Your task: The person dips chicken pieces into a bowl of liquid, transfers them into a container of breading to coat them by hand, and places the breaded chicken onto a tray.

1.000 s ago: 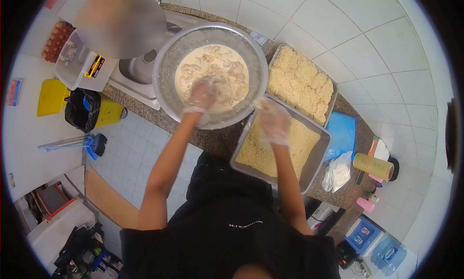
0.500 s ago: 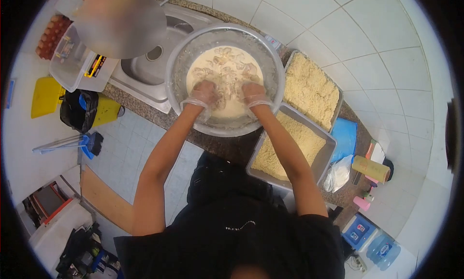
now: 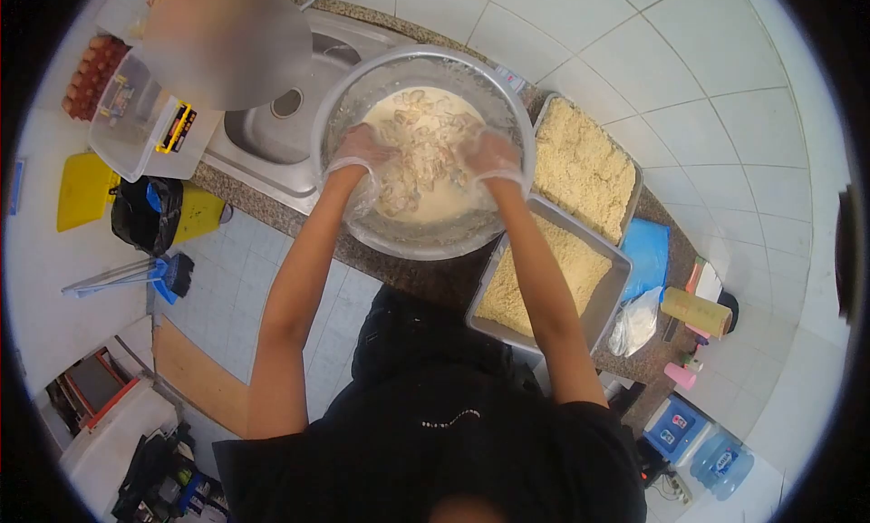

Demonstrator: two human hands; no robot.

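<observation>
A large steel bowl [image 3: 362,233] stands on the granite counter and holds pale batter with several pieces of food [image 3: 419,165] in it. Both my hands wear clear plastic gloves and are down in the bowl. My left hand [image 3: 360,151] is at the left side of the pieces and my right hand [image 3: 489,153] is at the right side, the two cupped around the pile. Whether the fingers grip any piece is hidden by batter. A steel tray of breadcrumbs [image 3: 526,287] sits just right of the bowl, under my right forearm.
A second crumb tray [image 3: 580,165] lies behind the first, against the tiled wall. A steel sink [image 3: 272,129] is left of the bowl, with a clear plastic box [image 3: 136,129] and eggs [image 3: 86,74] beyond. A blue bag [image 3: 645,256], white bag [image 3: 634,324] and a roll [image 3: 696,312] lie right.
My right hand left the breadcrumb tray and went into the bowl beside my left. Both hands then spread apart to the sides of the pieces and pushed further into the bowl.
</observation>
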